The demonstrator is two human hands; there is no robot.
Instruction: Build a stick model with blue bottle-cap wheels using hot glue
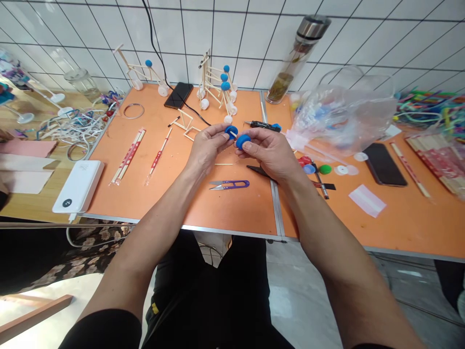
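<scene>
While pinching L hand [204,149] closed round blue cap [228,129] & R hand [273,149] round 2nd cap [242,140], beyond snips [228,184], keep stick [233,135] sq. to both.

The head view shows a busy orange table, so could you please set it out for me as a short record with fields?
Left hand: pinching a blue disc
Right hand: pinching a second blue disc
Between the discs: a pale stick
Nearer the person: purple-handled snips, lying on the orange table
Beyond the hands: wooden-stick models with white round parts; a dark phone
By the tiled wall: a clear bottle with a metallic cap
Left side: a white power bank
Right side: a clear plastic bag; another dark phone
</scene>
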